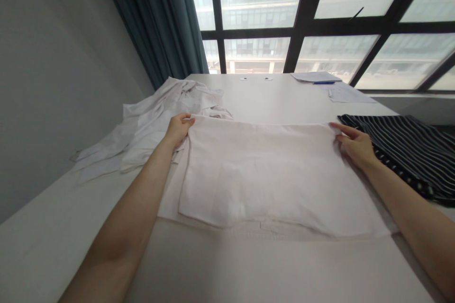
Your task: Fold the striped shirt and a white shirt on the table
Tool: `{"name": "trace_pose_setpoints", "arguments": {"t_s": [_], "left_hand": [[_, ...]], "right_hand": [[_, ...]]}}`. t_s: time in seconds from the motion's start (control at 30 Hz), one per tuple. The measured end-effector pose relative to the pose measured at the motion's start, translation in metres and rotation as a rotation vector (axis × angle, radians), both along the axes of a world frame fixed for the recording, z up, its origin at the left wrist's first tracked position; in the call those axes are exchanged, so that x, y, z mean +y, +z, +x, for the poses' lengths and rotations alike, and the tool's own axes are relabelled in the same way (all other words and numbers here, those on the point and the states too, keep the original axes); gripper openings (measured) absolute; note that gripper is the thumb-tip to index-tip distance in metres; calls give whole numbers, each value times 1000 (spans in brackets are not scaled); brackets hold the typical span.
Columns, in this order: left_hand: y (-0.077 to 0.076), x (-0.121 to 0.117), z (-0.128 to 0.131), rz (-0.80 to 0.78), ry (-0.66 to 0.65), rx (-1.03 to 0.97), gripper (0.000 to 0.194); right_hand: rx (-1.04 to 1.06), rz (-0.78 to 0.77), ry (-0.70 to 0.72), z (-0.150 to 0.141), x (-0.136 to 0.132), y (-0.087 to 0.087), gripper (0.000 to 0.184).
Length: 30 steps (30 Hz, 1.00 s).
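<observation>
A pale white garment (270,175) lies folded in a wide rectangle in front of me, its layers slightly offset along the near and left edges. Stitching and a seam show near its front edge. My left hand (179,129) is closed on the far left corner, thumb and fingers pinching the cloth. At the far right corner, my right hand (353,144) grips the cloth, its index finger stretched along the fold. The far edge runs nearly straight between both hands. What kind of garment it is, I cannot tell.
A crumpled heap of white cloth (152,123) lies to the left on the white table (256,99). On the right is a black striped garment (412,147). Papers (316,76) and a blue pen (323,83) lie at the back right, before the windows. A dark curtain (159,14) hangs behind.
</observation>
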<state>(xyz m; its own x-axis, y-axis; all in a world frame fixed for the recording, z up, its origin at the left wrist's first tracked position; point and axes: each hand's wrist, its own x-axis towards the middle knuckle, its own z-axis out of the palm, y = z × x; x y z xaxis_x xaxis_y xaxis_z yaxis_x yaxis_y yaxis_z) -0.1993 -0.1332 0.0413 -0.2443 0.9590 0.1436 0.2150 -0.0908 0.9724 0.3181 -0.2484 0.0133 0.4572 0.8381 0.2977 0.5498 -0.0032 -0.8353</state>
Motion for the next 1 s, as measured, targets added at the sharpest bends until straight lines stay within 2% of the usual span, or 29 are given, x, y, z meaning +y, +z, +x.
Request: {"name": "trace_pose_setpoints", "arguments": {"t_s": [0.1, 0.2, 0.33, 0.43, 0.5, 0.6, 0.67, 0.77, 1.0], "left_hand": [[0, 0, 2, 18, 16, 52, 18], [4, -5, 3, 80, 50, 106, 28], [15, -18, 10, 316, 118, 445, 33], [20, -25, 27, 392, 60, 678, 30], [17, -27, 44, 377, -98, 800, 33], [4, -31, 68, 279, -403, 950, 38], [-6, -35, 79, 166, -500, 1058, 41], [-15, -41, 84, 49, -515, 1194, 48], [-17, -34, 67, 11, -419, 1258, 59]], "right_hand": [[4, 9, -3, 0, 0, 0, 53], [-14, -10, -2, -4, -3, 4, 53], [-54, -39, -8, -9, -6, 9, 54], [-82, -50, -11, -11, -7, 11, 53], [-100, -58, -12, -11, -7, 12, 52], [-121, -72, -14, -10, -6, 11, 51], [-129, -80, -13, -9, -6, 11, 50], [-138, -87, -14, -9, -6, 11, 50], [-157, -101, -20, -9, -5, 12, 50]]}}
